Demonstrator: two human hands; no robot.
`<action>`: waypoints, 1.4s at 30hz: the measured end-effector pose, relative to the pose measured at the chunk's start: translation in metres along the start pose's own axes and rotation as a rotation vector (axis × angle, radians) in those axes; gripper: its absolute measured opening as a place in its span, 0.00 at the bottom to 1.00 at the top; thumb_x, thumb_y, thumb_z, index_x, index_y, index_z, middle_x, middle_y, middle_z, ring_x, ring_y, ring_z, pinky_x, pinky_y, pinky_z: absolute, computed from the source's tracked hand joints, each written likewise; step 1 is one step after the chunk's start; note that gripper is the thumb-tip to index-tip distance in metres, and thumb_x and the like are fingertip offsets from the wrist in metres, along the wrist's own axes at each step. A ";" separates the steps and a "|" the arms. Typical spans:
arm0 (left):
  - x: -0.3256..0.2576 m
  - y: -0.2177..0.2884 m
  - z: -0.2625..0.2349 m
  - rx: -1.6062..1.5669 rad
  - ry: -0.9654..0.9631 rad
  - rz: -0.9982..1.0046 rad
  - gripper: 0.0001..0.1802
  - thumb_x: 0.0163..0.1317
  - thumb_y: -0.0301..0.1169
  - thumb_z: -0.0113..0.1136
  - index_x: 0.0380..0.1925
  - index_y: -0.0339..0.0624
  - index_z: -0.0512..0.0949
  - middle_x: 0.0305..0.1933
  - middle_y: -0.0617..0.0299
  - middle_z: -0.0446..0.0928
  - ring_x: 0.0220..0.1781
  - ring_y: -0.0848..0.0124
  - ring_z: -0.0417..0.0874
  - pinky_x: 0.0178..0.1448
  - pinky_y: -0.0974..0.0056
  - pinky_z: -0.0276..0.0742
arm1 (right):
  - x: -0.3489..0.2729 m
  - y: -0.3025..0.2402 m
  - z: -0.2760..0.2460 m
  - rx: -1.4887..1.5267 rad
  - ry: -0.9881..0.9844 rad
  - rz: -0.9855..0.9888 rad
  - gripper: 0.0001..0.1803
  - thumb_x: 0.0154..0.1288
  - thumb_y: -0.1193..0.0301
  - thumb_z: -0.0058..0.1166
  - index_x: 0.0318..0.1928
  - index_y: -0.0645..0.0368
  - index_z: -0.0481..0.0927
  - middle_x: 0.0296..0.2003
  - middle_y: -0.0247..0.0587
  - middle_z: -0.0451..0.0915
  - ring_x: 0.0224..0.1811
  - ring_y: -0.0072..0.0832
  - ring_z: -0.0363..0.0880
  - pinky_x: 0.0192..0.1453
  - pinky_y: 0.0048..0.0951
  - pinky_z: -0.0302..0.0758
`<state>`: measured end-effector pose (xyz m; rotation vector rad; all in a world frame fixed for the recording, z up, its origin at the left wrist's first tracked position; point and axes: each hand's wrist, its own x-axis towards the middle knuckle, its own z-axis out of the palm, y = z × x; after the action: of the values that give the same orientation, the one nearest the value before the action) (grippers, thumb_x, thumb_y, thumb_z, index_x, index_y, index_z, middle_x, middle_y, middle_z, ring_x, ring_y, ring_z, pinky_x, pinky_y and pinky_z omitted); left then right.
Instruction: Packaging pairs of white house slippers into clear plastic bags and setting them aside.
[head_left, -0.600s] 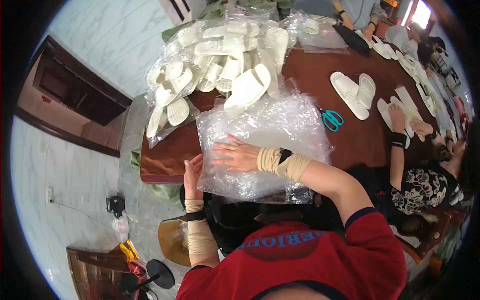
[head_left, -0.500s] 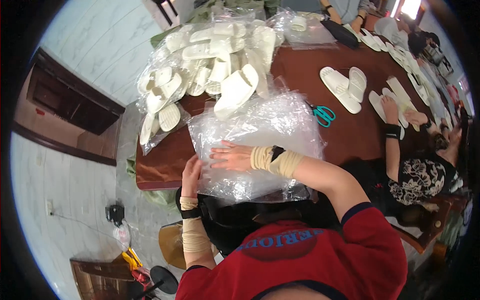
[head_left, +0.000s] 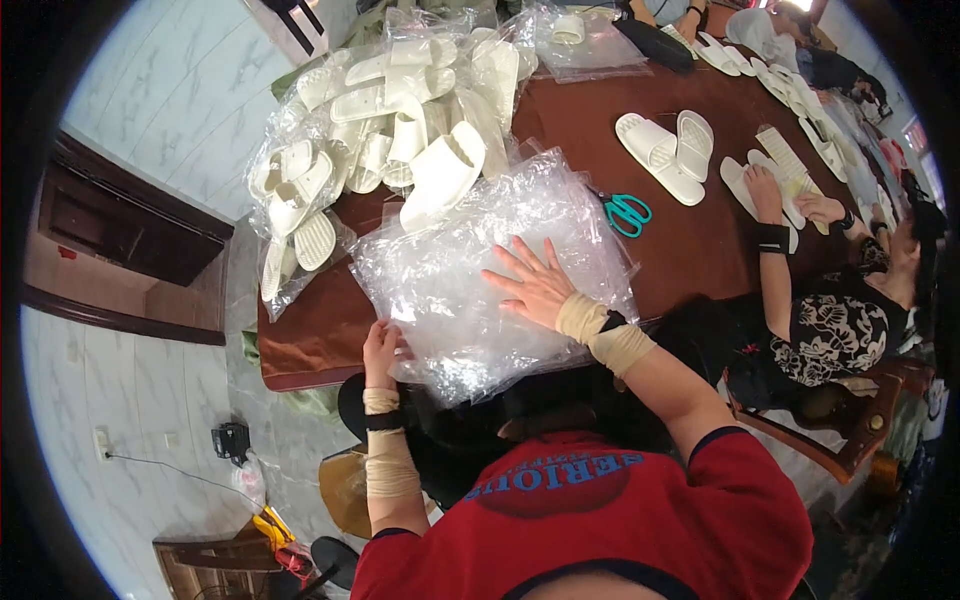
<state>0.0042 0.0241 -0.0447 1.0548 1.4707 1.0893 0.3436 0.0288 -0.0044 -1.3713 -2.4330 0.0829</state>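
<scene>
A stack of clear plastic bags [head_left: 450,300] lies at the table's near edge in front of me. Over its middle right my right hand [head_left: 538,286] is open, fingers spread, with nothing in it. My left hand [head_left: 383,350] is at the stack's left edge, its fingers loosely bent and apart beside the plastic; any contact with the edge is hard to make out. Beyond the stack, a heap of white slippers [head_left: 440,180], many in clear bags, covers the far left. Teal-handled scissors [head_left: 628,214] rest just right of the bags, their blades partly under the plastic.
A pair of white slippers [head_left: 662,158] sits on the brown-covered table [head_left: 575,115]. At right, a co-worker's hands [head_left: 765,192] touch other slippers, with a row of slippers [head_left: 790,88] beyond. More clear bags [head_left: 590,55] lie at the far edge. A dark door [head_left: 140,230] stands left.
My right hand has moved right, away from my left, and its fingers have spread and turned toward the far side. My left hand's fingers have bent more. The whole view has shifted slightly.
</scene>
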 end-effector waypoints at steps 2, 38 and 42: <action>-0.012 0.043 0.003 0.592 0.006 0.292 0.28 0.61 0.27 0.59 0.62 0.38 0.65 0.52 0.51 0.74 0.53 0.59 0.77 0.52 0.59 0.76 | -0.005 0.011 0.010 -0.020 -0.074 0.028 0.34 0.63 0.53 0.53 0.69 0.36 0.60 0.73 0.41 0.48 0.75 0.47 0.41 0.68 0.72 0.44; 0.015 0.016 0.110 1.297 0.073 0.504 0.36 0.65 0.59 0.43 0.71 0.65 0.54 0.78 0.66 0.39 0.79 0.61 0.35 0.71 0.28 0.34 | 0.207 0.075 -0.022 0.454 0.388 0.498 0.20 0.63 0.57 0.55 0.50 0.57 0.79 0.45 0.48 0.82 0.49 0.38 0.80 0.54 0.33 0.73; 0.016 0.011 0.114 1.290 0.075 0.510 0.36 0.65 0.60 0.42 0.71 0.67 0.53 0.78 0.67 0.39 0.79 0.61 0.35 0.71 0.29 0.32 | 0.242 0.102 -0.031 0.498 0.183 0.443 0.18 0.66 0.60 0.52 0.51 0.57 0.77 0.41 0.47 0.83 0.43 0.34 0.82 0.47 0.29 0.76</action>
<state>0.1156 0.0552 -0.0504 2.3773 2.0418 0.3643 0.3229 0.2821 0.0676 -1.5570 -1.7581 0.5980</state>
